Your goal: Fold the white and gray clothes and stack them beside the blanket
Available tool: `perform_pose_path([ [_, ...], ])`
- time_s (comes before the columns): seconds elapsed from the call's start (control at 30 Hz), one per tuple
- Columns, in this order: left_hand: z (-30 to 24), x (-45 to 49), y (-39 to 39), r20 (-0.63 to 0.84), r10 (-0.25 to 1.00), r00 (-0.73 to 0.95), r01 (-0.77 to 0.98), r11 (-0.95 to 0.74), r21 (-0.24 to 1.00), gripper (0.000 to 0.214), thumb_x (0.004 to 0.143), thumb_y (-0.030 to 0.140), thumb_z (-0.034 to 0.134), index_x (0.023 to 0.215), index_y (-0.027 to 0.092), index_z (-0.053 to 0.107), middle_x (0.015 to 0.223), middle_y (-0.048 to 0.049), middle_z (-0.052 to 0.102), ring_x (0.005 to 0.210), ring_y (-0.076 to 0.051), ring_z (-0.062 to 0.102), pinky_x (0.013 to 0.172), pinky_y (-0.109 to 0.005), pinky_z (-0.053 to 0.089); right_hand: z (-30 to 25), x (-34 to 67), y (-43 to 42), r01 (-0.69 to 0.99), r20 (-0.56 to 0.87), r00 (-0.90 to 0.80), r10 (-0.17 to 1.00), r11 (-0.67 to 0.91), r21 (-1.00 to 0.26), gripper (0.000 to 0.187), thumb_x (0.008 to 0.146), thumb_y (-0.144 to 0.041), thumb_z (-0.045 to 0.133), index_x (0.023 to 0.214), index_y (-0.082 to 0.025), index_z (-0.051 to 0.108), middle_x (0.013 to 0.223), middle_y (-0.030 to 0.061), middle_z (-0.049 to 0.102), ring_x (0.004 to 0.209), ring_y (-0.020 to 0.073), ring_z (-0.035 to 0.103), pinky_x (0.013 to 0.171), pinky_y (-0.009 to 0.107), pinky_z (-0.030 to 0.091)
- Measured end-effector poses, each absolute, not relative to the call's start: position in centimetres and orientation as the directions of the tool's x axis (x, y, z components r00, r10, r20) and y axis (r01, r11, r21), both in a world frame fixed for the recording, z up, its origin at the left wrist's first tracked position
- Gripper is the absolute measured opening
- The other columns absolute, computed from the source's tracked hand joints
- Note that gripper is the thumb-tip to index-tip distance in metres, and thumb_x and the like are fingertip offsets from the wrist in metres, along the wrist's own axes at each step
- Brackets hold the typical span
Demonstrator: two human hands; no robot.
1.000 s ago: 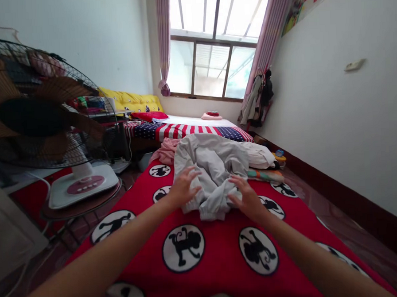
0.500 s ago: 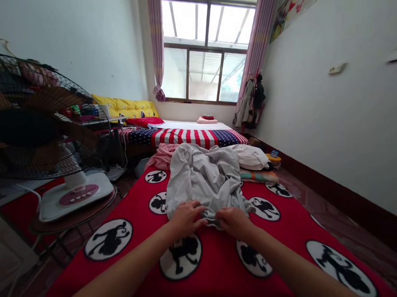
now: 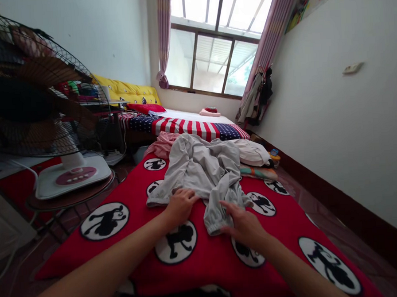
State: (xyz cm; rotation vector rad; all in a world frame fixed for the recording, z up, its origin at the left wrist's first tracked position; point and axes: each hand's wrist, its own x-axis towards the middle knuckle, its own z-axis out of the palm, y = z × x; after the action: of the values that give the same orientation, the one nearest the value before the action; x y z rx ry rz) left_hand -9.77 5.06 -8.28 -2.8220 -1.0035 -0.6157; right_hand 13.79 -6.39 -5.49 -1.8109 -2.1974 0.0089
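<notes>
A light grey garment (image 3: 199,166) with gathered elastic cuffs lies rumpled on a red cover (image 3: 211,263) printed with black monkey figures in white circles. My left hand (image 3: 181,206) is closed at the garment's near edge, fingers bent over the cloth. One cuff spreads out to the left, just beyond that hand. Beside the other cuff (image 3: 217,223), which points toward me, my right hand (image 3: 242,223) has its thumb and fingers apart and touches the fabric's right side.
Pink cloth (image 3: 163,143) lies behind the garment on the left. A white garment (image 3: 253,152) and a folded striped cloth (image 3: 259,172) are at the right. To the left, a fan (image 3: 75,172) stands on a round stool. Another bed (image 3: 197,130) is under the window.
The near part of the garment has been spread: one cuff now lies out to the left, the other toward me. My right hand has loosened its fingers; my view has tilted.
</notes>
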Motion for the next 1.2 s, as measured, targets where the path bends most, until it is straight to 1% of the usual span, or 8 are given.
perform_pose_path([
  [0.13,-9.7,-7.8,5.1,0.381,0.695,0.610,0.710,-0.692,0.126,0.050,0.078,0.008,0.045,0.127,0.017,0.055,0.126,-0.0125,0.057,0.114,-0.025,0.053,0.094,-0.037,0.042,-7.3,10.3,-5.7,0.952,0.134,-0.205,0.969,0.230,-0.202,0.021,0.079,-0.019,0.051,0.095,-0.020,0.064,0.093,0.0061,0.065,0.075,0.0186,0.062,0.063,0.027,0.041],
  [0.23,-9.9,-7.7,6.2,0.387,0.731,0.562,0.743,-0.652,0.153,0.048,0.077,0.009,0.047,0.123,0.015,0.058,0.123,-0.0125,0.058,0.112,-0.025,0.053,0.091,-0.036,0.044,-5.4,13.1,-4.2,0.862,0.170,-0.078,0.982,0.152,-0.483,0.011,0.077,-0.018,0.048,0.071,-0.018,0.058,0.064,0.0011,0.059,0.062,0.0160,0.058,0.058,0.025,0.041],
  [0.37,-9.7,-8.0,7.5,0.407,0.758,0.510,0.760,-0.618,0.199,0.037,0.080,0.015,0.048,0.113,0.020,0.064,0.116,-0.0089,0.062,0.110,-0.026,0.053,0.090,-0.039,0.042,-2.1,19.9,-2.2,0.387,0.358,0.498,0.790,0.168,-0.907,0.029,0.078,-0.040,0.053,0.100,-0.021,0.054,0.087,0.0012,0.062,0.065,0.0147,0.061,0.060,0.028,0.051],
  [0.5,-9.7,-8.6,8.7,0.436,0.807,0.400,0.792,-0.543,0.280,0.035,0.079,0.013,0.048,0.108,0.022,0.066,0.112,-0.0090,0.063,0.109,-0.029,0.053,0.092,-0.044,0.039,-3.2,23.5,-2.2,0.316,0.382,0.794,0.473,0.217,-0.924,0.058,0.070,-0.044,0.063,0.120,-0.021,0.043,0.119,0.0094,0.055,0.096,0.0199,0.062,0.081,0.035,0.052],
  [0.7,-8.5,-10.3,10.2,0.452,0.810,0.373,0.743,-0.553,0.377,0.042,0.074,0.005,0.044,0.106,0.021,0.066,0.108,-0.0058,0.068,0.103,-0.022,0.060,0.089,-0.033,0.045,-9.3,19.2,-4.1,0.791,0.482,0.288,0.827,0.079,-0.607,0.069,0.063,-0.038,0.071,0.126,-0.019,0.049,0.134,0.0133,0.047,0.125,0.0296,0.045,0.099,0.045,0.042],
  [0.8,-5.9,-11.1,10.3,0.469,0.795,0.384,0.661,-0.592,0.462,0.033,0.080,0.014,0.045,0.105,0.020,0.066,0.100,-0.0051,0.070,0.094,-0.022,0.062,0.083,-0.031,0.047,-9.2,17.9,-3.6,0.824,0.443,0.194,0.875,0.100,-0.558,0.043,0.067,-0.032,0.064,0.108,-0.020,0.063,0.122,0.0097,0.058,0.113,0.0274,0.055,0.093,0.042,0.046],
  [1.07,0.3,-16.4,12.4,0.508,0.859,0.070,0.373,-0.495,0.785,0.043,0.082,0.047,0.045,0.093,0.010,0.066,0.082,-0.0043,0.065,0.074,-0.017,0.055,0.066,-0.025,0.043,-4.2,24.2,-2.1,0.004,0.058,0.792,0.608,0.089,-0.996,0.021,0.061,-0.039,0.054,0.072,-0.020,0.055,0.054,-0.0024,0.057,0.047,0.0157,0.055,0.044,0.030,0.048],
  [1.2,-2.2,-20.2,11.8,0.332,0.920,0.208,0.415,-0.390,0.822,0.047,0.075,0.058,0.051,0.078,0.014,0.066,0.068,-0.0017,0.062,0.065,-0.017,0.052,0.057,-0.023,0.039,-6.5,27.1,-5.2,0.073,-0.021,0.729,0.684,-0.107,-0.992,0.020,0.058,-0.039,0.056,0.066,-0.021,0.055,0.049,0.0006,0.057,0.041,0.0173,0.054,0.039,0.032,0.047],
])
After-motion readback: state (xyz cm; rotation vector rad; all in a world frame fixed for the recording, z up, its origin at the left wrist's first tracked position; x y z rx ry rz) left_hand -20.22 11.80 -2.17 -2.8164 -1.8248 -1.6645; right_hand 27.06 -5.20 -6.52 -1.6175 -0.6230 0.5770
